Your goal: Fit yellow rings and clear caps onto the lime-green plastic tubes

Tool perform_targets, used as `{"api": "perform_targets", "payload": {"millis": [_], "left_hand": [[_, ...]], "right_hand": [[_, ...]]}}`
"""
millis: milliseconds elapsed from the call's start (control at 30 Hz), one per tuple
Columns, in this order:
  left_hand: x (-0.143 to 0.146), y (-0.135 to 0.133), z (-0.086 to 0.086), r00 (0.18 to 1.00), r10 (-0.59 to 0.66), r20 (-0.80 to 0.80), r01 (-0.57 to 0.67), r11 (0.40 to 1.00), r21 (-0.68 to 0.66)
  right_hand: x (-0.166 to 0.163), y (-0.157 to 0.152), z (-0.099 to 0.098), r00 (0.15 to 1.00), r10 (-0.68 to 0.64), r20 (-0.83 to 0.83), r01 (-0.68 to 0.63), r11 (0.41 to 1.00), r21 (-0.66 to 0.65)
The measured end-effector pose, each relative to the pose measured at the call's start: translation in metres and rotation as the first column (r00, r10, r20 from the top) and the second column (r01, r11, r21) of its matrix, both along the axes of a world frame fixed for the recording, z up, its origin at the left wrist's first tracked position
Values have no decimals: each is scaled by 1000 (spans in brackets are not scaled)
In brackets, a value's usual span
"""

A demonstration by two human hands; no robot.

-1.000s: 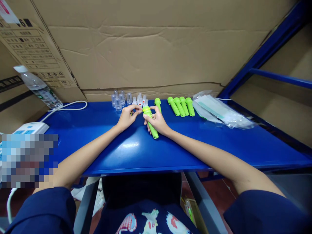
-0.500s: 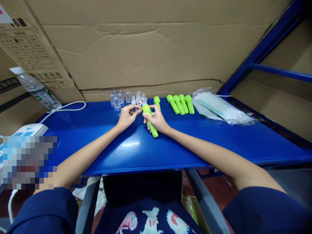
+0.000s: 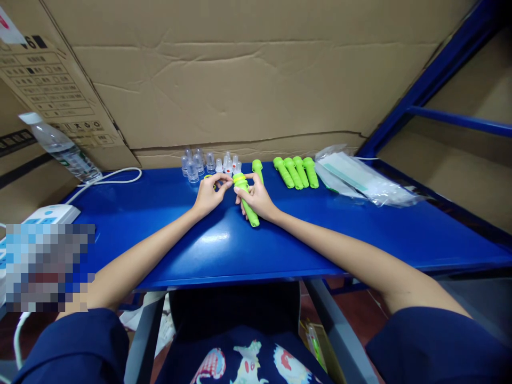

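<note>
My right hand is wrapped round a green plastic handle that has a yellow ring near its top end and lies slanted over the blue table. My left hand pinches at the handle's top end with thumb and forefinger, and a small dark-and-yellow piece shows under its fingers. Just behind the hands stand several clear plastic caps and one more green handle.
Several green handles lie in a row at the back right, next to clear plastic bags. A water bottle, a white cable and a white power strip are at the left. Cardboard walls the back.
Both hands stay at the same spot on the green handle; only the fingers at its top end shift slightly.
</note>
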State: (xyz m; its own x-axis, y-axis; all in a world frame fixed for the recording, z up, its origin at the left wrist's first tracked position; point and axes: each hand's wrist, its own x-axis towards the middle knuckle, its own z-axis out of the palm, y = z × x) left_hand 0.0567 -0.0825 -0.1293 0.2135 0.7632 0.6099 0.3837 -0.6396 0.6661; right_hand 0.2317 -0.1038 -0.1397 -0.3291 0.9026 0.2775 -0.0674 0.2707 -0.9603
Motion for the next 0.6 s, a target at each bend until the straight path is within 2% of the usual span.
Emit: {"api": "perform_targets", "payload": {"millis": [100, 433, 600], "left_hand": [[-1, 0, 0, 1000, -8, -13, 8, 1000, 20], [-4, 2, 0, 989, -19, -147, 51, 974, 220], [-4, 2, 3, 990, -15, -138, 44, 977, 210]], "right_hand": [[0, 0, 0, 1000, 3, 0, -3, 1000, 0], [0, 0, 0, 1000, 5, -13, -5, 1000, -7], [-1, 5, -1, 999, -36, -29, 36, 999, 6]]}}
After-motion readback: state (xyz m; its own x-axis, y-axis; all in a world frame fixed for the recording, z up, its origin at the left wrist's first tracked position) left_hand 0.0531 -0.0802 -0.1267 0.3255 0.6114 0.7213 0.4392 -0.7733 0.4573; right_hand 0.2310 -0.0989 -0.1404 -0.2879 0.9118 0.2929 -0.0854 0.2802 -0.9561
